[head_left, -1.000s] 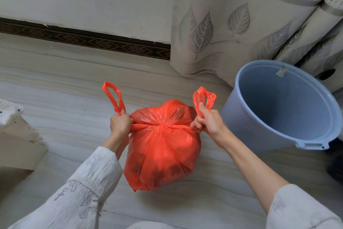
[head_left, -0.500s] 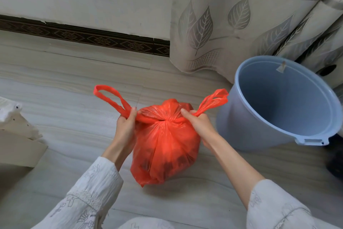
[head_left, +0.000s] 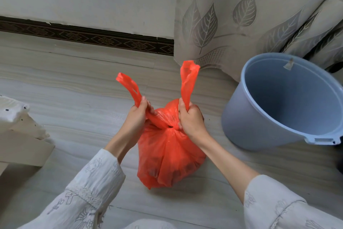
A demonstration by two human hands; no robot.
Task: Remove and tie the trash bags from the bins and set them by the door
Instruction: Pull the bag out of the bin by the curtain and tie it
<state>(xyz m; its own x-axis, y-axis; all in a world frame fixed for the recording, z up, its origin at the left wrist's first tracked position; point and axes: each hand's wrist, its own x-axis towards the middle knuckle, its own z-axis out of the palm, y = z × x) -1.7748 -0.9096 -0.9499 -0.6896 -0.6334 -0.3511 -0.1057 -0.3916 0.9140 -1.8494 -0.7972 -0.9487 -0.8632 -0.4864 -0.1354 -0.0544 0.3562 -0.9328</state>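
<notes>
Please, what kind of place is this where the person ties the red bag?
Most likely a room in a home. A leaf-patterned curtain hangs to a pale tiled floor, a dark patterned skirting runs along the wall, and a blue plastic bin stands beside the red trash bag.

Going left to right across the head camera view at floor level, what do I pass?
Cardboard box → left hand → red trash bag → right hand → blue bin.
</notes>
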